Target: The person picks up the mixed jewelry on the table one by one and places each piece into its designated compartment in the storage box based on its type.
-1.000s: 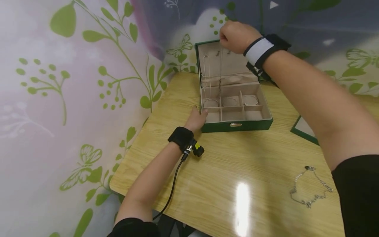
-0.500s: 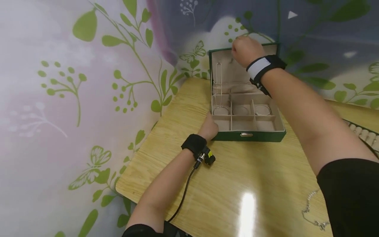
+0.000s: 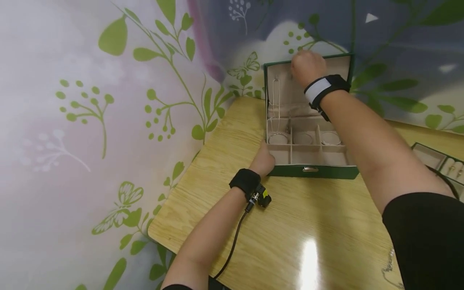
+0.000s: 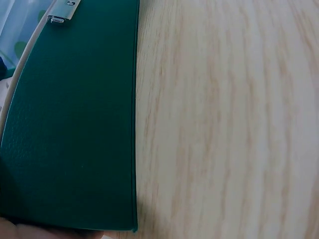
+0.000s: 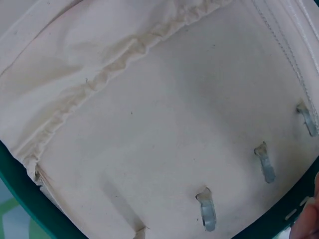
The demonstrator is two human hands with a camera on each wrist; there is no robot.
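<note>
A green jewelry box (image 3: 331, 172) stands with its lid raised. My left hand (image 3: 262, 161) grips its left side near the front corner, and fingertips (image 4: 45, 233) show at the box end in the left wrist view. My right hand (image 3: 308, 67) is curled at the lid's top edge, its fingers mostly hidden. It holds a silver necklace (image 5: 284, 47) whose chain runs past a small hook (image 5: 306, 119) inside the lid. A second necklace (image 3: 276, 94) hangs from the leftmost hook. Round bangles (image 3: 331, 138) lie in the back compartments; the front ones show beige lining.
A green tray (image 3: 429, 155) with ring rolls sits at the right, partly behind my right arm. Another silver chain (image 3: 389, 266) lies on the wooden table (image 3: 282, 237) by my sleeve. Patterned walls (image 3: 232, 36) stand close behind and to the left.
My right hand has come down from above the lid to its top edge, lowering the necklace. My left hand keeps its grip on the box. The head view has shifted, bringing the tray into sight.
</note>
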